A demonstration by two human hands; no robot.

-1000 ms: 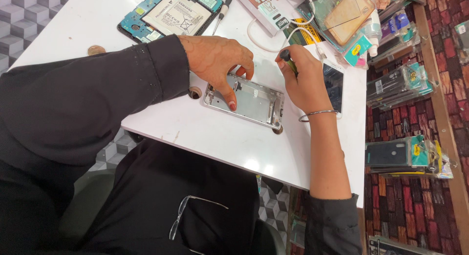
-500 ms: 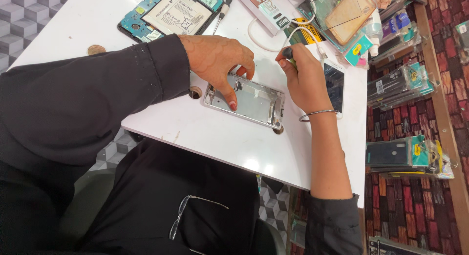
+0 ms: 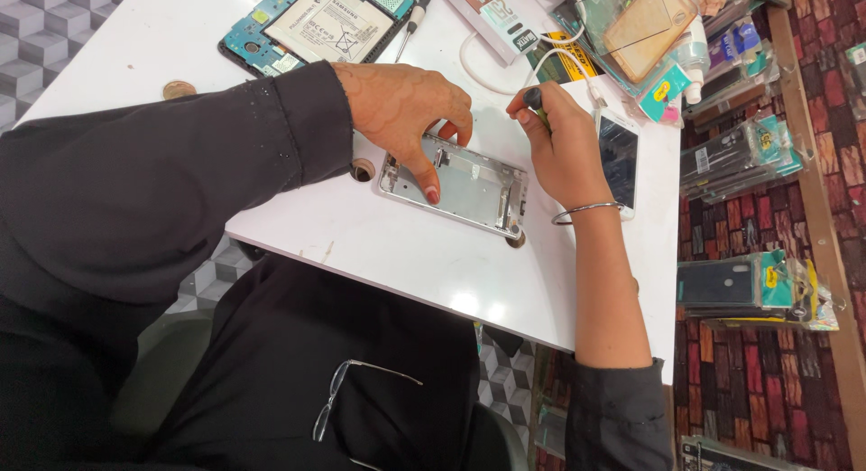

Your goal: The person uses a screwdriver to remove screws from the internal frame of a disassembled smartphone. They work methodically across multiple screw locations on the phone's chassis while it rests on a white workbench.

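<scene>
A silver phone frame lies on the white table, its inside facing up. My left hand presses down on its left part, thumb on the near edge and fingers on the far edge. My right hand grips a small screwdriver with a dark handle top, held upright over the frame's far right corner. Its tip is hidden behind my fingers. A thin metal bangle sits on my right wrist.
A white phone lies just right of my right hand. At the back lie an opened phone with its battery exposed, another screwdriver, a white cable and packaged accessories. A coin rests at left. Glasses hang on my clothing.
Both hands and the frame stay in place. My right hand has only shifted slightly on the screwdriver.
</scene>
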